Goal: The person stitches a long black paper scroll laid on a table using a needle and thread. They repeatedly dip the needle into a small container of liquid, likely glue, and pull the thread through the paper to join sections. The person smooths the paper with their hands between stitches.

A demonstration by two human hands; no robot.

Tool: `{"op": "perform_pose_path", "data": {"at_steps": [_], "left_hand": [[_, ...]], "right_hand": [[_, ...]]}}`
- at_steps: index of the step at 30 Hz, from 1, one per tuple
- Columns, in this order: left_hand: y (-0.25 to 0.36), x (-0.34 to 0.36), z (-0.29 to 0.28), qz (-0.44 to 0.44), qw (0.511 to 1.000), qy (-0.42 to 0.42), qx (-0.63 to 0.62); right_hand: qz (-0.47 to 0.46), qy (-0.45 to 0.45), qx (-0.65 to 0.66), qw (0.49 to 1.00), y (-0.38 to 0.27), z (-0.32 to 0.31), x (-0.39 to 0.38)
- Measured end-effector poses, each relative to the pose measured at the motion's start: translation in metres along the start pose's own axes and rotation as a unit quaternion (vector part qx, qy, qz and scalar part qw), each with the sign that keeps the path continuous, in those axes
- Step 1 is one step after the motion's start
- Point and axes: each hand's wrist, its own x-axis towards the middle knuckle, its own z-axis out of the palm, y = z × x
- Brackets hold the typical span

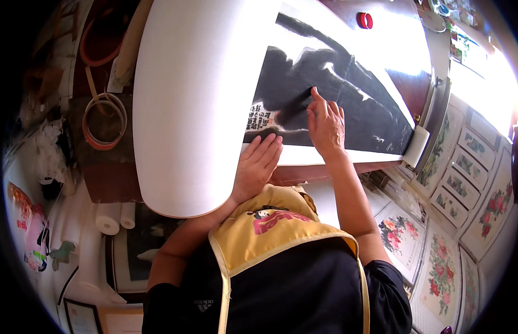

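Note:
A dark ink painting [359,106] with pale streaks and a white border lies on the table in front of me. My left hand [259,161] rests flat at its near edge, fingers stretched together, below a block of written characters [258,118]. Over the painting's middle, my right hand [327,125] has its index finger extended, the tip touching or just above the dark surface. The other fingers are partly bent, and I see nothing held in them. A large curved white sheet [186,100] covers the left side and hides that end of the painting.
A small red tape roll [365,20] sits on the far part of the table [406,92]. Larger tape rolls [104,121] lie at the left. A white paper roll [417,146] is at the painting's right end. Flower paintings [401,234] stand at the lower right.

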Motion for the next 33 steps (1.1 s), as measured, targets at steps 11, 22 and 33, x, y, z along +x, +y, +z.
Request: {"op": "perform_pose_path", "data": {"at_steps": [11, 22, 33], "left_hand": [[0.003, 0.002, -0.002, 0.001, 1.000, -0.006, 0.013], [0.016, 0.013, -0.016, -0.048, 0.998, -0.012, -0.036], [0.013, 0.124, 0.018, -0.066, 0.986, 0.100, 0.113]], "right_hand": [[-0.013, -0.007, 0.068, 0.998, 0.002, -0.002, 0.001], [0.053, 0.077, 0.229, 0.969, 0.028, 0.000, -0.029], [-0.002, 0.034, 0.312, 0.950, 0.061, 0.008, -0.025]]}}
